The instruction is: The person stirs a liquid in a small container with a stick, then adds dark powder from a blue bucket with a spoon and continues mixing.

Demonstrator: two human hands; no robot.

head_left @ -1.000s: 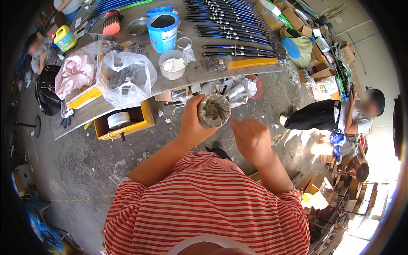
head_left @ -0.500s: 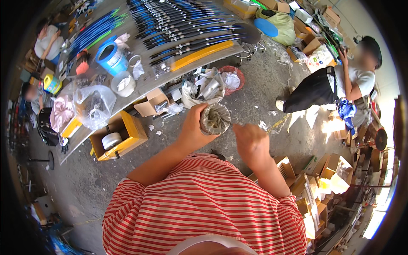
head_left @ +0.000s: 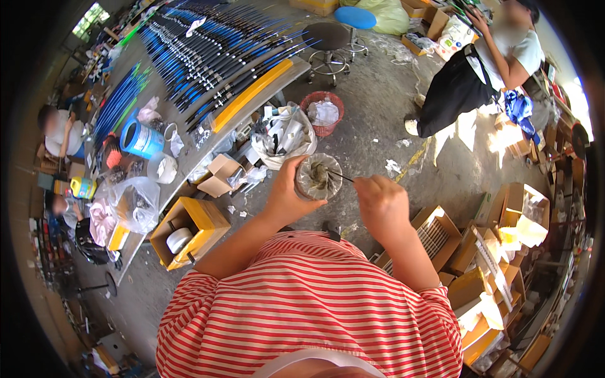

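Observation:
My left hand (head_left: 283, 196) is wrapped round the side of a round, cup-like container (head_left: 309, 189) with a crumpled, clear plastic lining. What lies at the bottom of it is too small to make out. A thin dark stick (head_left: 342, 177) is pinched in the fingers of my right hand (head_left: 383, 206), just right of the container. The stick slants leftward over the rim, its far end at the container's mouth. Both hands are in front of my chest, above the floor.
Rows of blue and black rods (head_left: 208, 57) cover the workbench at the back left, beside a blue bucket (head_left: 142, 140). Below its edge are a white sack (head_left: 283, 142), a red basket (head_left: 324, 113) and a yellow box (head_left: 200, 228). A person (head_left: 482, 75) sits at right; cardboard boxes (head_left: 435, 236) stand nearer.
The thin stick now shows between my right hand and the container. My left hand keeps its hold. The view has shifted, and the bench and seated person appear displaced.

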